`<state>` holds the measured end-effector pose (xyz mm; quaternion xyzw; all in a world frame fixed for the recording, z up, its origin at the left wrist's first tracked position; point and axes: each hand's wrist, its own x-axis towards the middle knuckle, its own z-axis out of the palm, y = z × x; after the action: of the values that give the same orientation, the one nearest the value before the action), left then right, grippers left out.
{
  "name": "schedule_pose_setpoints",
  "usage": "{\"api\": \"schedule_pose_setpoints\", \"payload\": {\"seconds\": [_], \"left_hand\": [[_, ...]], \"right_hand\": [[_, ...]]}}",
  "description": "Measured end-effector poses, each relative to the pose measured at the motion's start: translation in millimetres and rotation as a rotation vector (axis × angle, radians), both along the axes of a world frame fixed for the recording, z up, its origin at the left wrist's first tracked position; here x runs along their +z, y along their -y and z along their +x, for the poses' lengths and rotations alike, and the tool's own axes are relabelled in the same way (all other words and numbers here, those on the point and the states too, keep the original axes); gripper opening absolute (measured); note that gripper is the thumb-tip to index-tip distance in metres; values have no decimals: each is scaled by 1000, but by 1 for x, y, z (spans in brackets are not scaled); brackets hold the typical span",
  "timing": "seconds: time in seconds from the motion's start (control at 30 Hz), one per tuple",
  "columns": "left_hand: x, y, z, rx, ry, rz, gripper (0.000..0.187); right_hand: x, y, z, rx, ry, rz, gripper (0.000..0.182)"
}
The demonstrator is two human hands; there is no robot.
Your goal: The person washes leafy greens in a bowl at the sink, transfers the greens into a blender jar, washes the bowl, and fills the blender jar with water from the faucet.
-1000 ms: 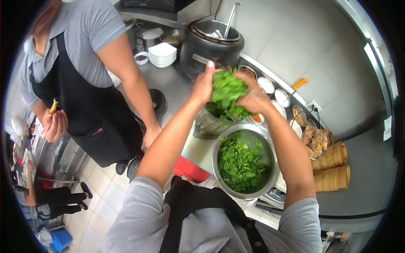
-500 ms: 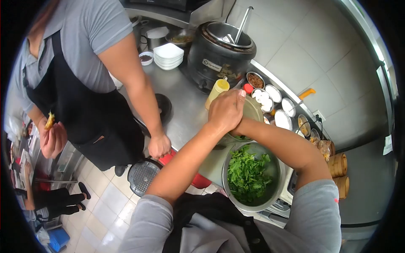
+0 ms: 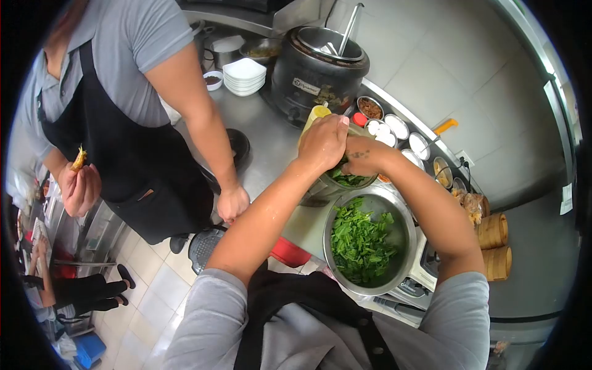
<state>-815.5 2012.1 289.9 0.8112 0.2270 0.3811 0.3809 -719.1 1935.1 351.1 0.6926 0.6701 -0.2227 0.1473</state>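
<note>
A see-through container (image 3: 317,192) with chopped leafy greens (image 3: 348,179) inside stands in front of me. My left hand (image 3: 324,143) is closed over its far left rim, thumb pointing up, fingers largely hidden. Just beside it, my right hand (image 3: 365,154) reaches into the container's mouth, its curled fingers in the greens. Nearer to me, below both forearms, a large metal bowl (image 3: 404,262) holds a heap of the same cut greens (image 3: 362,243). Behind my left hand stands a yellow squeeze bottle (image 3: 316,113).
The bowl rests on a kitchen scale (image 3: 420,280). A black soup warmer (image 3: 302,74) with a ladle, stacked white dishes (image 3: 245,75) and small tubs (image 3: 370,108) line the counter. Bamboo steamers (image 3: 493,231) sit at right. At left, a co-worker (image 3: 123,123) in an apron holds a food piece.
My right hand, hidden behind my left wrist before, now shows at the container's mouth. My hands have come slightly apart, and more greens show in the container. The view has shifted slightly.
</note>
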Motion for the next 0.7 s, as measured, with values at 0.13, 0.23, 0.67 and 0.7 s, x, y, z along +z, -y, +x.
{"api": "schedule_pose_setpoints", "payload": {"seconds": [0.13, 0.23, 0.67, 0.7], "left_hand": [[-2, 3, 0, -7, 13, 14, 39], [-6, 3, 0, -2, 29, 39, 40], [-37, -18, -13, -6, 355, -403, 40], [-43, -19, -21, -6, 349, -395, 40]], "right_hand": [[-46, -3, 20, 31, -23, 24, 36], [-60, -14, 11, -5, -60, -120, 37], [14, 29, 4, -180, -317, 430, 18], [24, 45, 6, -169, -431, 556, 14]]}}
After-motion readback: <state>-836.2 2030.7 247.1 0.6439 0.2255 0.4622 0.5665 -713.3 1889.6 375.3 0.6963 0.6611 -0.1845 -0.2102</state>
